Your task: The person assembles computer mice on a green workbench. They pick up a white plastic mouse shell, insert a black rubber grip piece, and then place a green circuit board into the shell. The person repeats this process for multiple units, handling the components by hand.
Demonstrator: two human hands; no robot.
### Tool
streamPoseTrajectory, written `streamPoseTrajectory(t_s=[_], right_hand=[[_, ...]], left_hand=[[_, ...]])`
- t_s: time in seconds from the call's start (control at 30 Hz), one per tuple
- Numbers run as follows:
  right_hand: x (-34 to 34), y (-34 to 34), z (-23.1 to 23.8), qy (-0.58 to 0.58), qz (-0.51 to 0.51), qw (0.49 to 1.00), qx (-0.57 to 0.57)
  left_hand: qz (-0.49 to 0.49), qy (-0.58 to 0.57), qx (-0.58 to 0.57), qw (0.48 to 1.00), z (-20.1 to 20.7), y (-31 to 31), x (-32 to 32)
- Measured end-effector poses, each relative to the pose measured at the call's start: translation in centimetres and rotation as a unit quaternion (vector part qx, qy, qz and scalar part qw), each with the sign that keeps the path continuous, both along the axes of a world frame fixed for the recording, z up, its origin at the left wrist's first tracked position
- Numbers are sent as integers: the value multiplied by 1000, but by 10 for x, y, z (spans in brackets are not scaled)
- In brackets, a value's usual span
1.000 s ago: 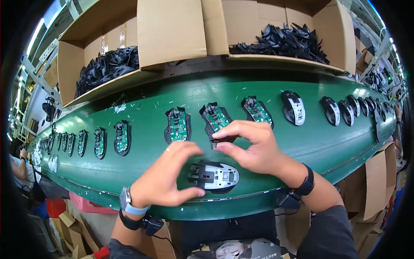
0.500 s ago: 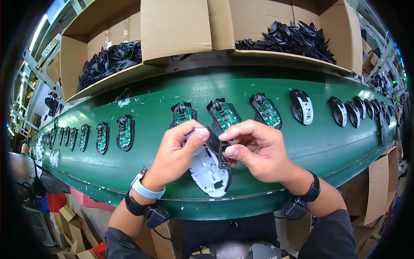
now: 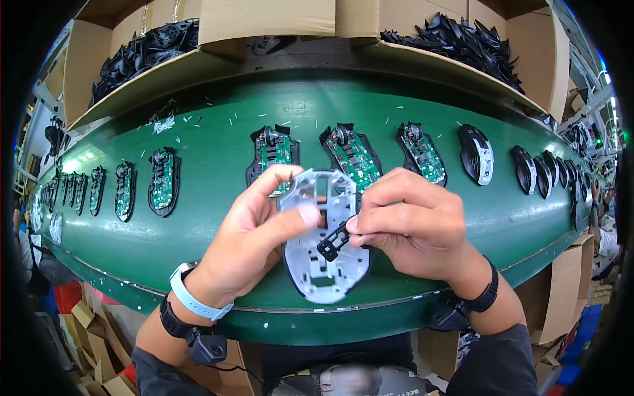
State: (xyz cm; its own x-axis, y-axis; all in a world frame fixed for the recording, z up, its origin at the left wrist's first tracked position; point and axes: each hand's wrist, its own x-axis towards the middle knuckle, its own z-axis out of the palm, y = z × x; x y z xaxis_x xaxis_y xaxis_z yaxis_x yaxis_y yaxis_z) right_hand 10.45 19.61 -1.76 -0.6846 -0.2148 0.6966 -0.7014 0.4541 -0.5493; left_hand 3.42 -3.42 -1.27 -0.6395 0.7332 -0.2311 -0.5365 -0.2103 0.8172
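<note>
My left hand (image 3: pixel 254 231) holds a grey computer mouse shell (image 3: pixel 323 257) upside down, its inner side facing me, above the near edge of the green conveyor belt (image 3: pixel 198 218). My right hand (image 3: pixel 413 224) pinches a small black plastic part (image 3: pixel 332 242) against the middle of that shell. Just behind my hands lie mouse bases with green circuit boards (image 3: pixel 272 150), (image 3: pixel 353 155), (image 3: pixel 422 153).
A row of more mouse bases (image 3: pixel 163 179) runs along the belt to the left. Assembled mice (image 3: pixel 477 153) and black ones (image 3: pixel 528 168) lie to the right. Cardboard boxes of black shell parts (image 3: pixel 462 36), (image 3: pixel 142 49) stand on the shelf behind the belt.
The mouse shell was lifted from the belt's near edge and turned over so its inside faces up. My right hand now holds a small black part against it.
</note>
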Motion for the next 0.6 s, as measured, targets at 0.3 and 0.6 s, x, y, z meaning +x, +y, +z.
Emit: streamPoseTrajectory(t_s=[0.3,0.6], right_hand=[[3,-7,3,69,-19,987,146],[3,-7,-4,11,8,990,141]], left_hand=[[-51,285,-70,955,-19,-4,3],[-70,162,-81,981,-1,-3,9]])
